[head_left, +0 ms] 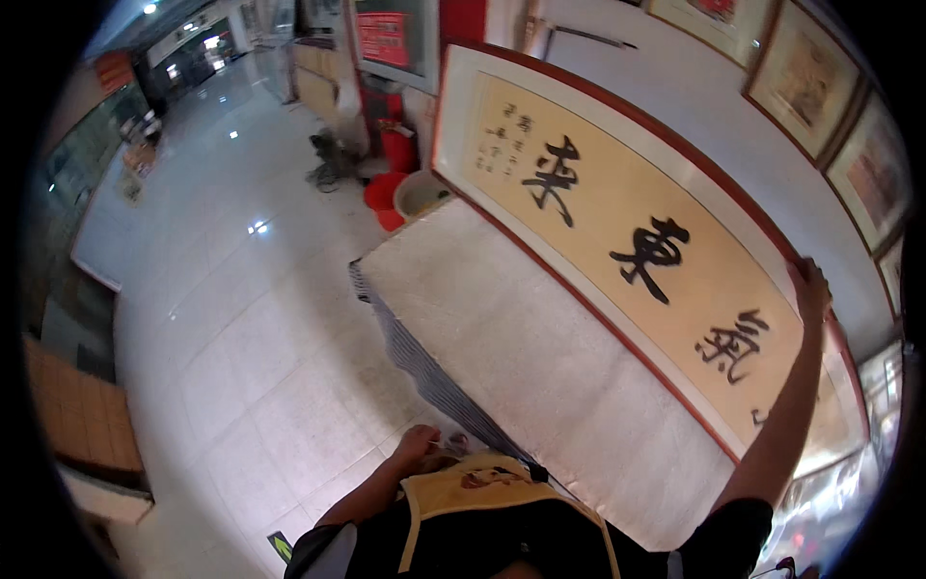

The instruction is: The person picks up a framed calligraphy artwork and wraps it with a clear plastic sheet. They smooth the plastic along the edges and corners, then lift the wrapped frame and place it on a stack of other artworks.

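Yellow apron (482,485), worn over black clothing, occupies the lower edge, nearest the viewer. Left hand (417,447): lowered just beside the apron, fingers bent inward; whether they pinch anything cannot be told. Right hand (812,287): closed over the upper edge of a long framed calligraphy panel (593,217), the forearm crossing its front. The panel, bearing large black characters on tan paper within a pale mount and reddish-brown frame, stands on its long side along the right of a pale-topped table (502,289). Striped cloth (424,372) hangs along the table's left edge. Beyond the far end, a red bucket (386,200) sits beside a whitish bucket (417,195). Smaller framed pictures (808,82) hang on the wall at upper right.
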Motion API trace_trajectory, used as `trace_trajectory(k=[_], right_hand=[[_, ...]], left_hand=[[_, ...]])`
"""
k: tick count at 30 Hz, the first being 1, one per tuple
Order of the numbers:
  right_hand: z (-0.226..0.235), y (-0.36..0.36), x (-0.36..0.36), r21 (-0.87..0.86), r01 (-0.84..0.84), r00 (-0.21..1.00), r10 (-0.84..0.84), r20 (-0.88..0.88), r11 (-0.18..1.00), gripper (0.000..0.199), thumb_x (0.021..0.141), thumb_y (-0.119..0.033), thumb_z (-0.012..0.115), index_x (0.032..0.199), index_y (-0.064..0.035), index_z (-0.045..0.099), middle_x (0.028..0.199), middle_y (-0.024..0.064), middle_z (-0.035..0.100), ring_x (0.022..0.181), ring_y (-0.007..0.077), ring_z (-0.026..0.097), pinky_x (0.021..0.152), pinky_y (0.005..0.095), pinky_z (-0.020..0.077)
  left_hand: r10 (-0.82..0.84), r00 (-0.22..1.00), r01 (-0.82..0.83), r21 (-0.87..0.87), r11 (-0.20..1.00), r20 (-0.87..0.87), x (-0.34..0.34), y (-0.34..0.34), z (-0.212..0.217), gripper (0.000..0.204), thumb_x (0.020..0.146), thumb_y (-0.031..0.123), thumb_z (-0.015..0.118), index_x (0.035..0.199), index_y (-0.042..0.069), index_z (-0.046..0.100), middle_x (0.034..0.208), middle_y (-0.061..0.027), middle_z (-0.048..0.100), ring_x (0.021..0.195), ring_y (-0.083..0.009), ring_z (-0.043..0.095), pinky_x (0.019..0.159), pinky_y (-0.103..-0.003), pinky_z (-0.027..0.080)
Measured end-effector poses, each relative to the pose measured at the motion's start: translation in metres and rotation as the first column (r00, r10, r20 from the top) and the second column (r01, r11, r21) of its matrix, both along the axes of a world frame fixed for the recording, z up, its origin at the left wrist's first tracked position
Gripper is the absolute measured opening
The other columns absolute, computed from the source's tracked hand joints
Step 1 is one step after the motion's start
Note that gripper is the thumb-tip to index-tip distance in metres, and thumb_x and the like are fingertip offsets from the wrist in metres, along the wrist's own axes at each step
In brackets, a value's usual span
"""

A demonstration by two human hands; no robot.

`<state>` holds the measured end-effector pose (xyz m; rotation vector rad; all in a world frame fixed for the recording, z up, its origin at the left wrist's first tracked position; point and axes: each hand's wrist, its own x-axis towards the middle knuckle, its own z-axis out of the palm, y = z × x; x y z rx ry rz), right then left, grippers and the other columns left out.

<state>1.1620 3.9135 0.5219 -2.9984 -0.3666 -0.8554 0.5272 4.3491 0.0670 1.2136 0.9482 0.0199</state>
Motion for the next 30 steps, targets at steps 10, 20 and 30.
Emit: trace_trajectory(k=[10, 20, 30], right_hand=[[0.018, 0.048, -0.038, -0.057, 0.102, 0.995, -0.102, 0.016, 0.993, 0.082, 0.073, -0.085, 0.059, 0.129, -0.0253, 0.064, 0.125, 0.0057, 0.066, 0.116, 0.032, 0.062, 0.099, 0.0495, 0.0441], [0.028, 0.064, -0.047, -0.006, 0.164, 0.985, -0.165, -0.051, 0.986, 0.083, 0.065, -0.079, 0.073, 0.128, -0.0253, 0.065, 0.123, 0.0039, 0.066, 0.123, 0.0293, 0.057, 0.102, 0.0509, 0.0425], [0.023, 0.045, -0.051, -0.017, 0.075, 0.994, -0.076, -0.081, 0.997, 0.084, 0.055, -0.052, 0.091, 0.129, -0.0232, 0.061, 0.119, 0.0061, 0.064, 0.12, 0.0298, 0.056, 0.101, 0.0476, 0.0384]], left_hand=[[-0.086, 0.987, 0.074, -0.09, 0.993, -0.133, -0.007, 0.011, 0.007, 0.048, 0.1, 0.04, 0.055, 0.122, -0.002, 0.06, 0.114, -0.0159, 0.064, 0.096, -0.0281, 0.066, 0.085, -0.041, 0.056], [-0.245, 0.944, 0.226, -0.108, 0.968, -0.221, -0.011, 0.062, -0.084, 0.062, 0.101, 0.053, 0.053, 0.122, -0.005, 0.061, 0.108, -0.0187, 0.066, 0.099, -0.0301, 0.069, 0.085, -0.041, 0.056], [-0.658, 0.229, 0.973, 0.193, 0.129, -0.718, 0.037, 0.069, -0.077, 0.042, 0.104, 0.042, 0.05, 0.1, 0.002, 0.063, 0.086, -0.0138, 0.063, 0.087, -0.0242, 0.064, 0.08, -0.042, 0.05]])
